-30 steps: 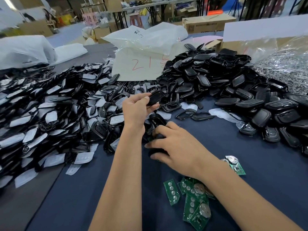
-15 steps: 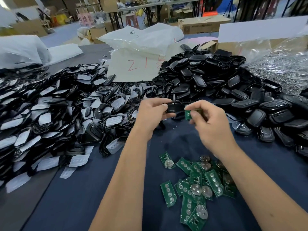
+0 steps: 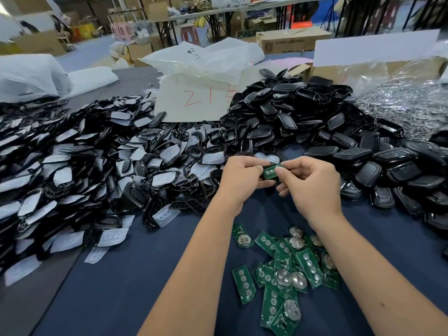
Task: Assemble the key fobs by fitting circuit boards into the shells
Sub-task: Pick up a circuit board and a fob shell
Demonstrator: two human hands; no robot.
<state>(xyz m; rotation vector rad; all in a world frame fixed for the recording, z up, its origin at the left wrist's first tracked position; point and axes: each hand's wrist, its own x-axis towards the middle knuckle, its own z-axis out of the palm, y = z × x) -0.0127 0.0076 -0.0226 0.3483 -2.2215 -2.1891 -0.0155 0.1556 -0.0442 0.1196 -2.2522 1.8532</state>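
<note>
Dark blue cloth covers the surface (image 3: 135, 275), which sits in a cluttered storeroom of cardboard boxes and plastic bags. A wide heap of black shell frames with white button pads (image 3: 80, 170) spreads across the left side, and a second heap of closed black shell halves (image 3: 303, 122) rises at the far right. Loose green circuit boards (image 3: 283, 270), several showing round coin-cell holders, lie scattered near the person between the two forearms.

Both hands meet just above the cloth in front of the heaps. The left hand (image 3: 240, 180) has its fingers curled round a black shell (image 3: 265, 183), most of which is hidden behind them. The right hand (image 3: 312, 183) pinches one green circuit board (image 3: 271, 171) between thumb and forefinger, its contact pads facing up.

The board's long axis runs roughly left to right, in line with the shell, and its left end already touches or overlaps the shell's open face; whether it is seated cannot be told. Judging from this, the fitting step is under way, and the right hand seems best placed to press the board leftward and down into the cavity while the left steadies the shell.
</note>
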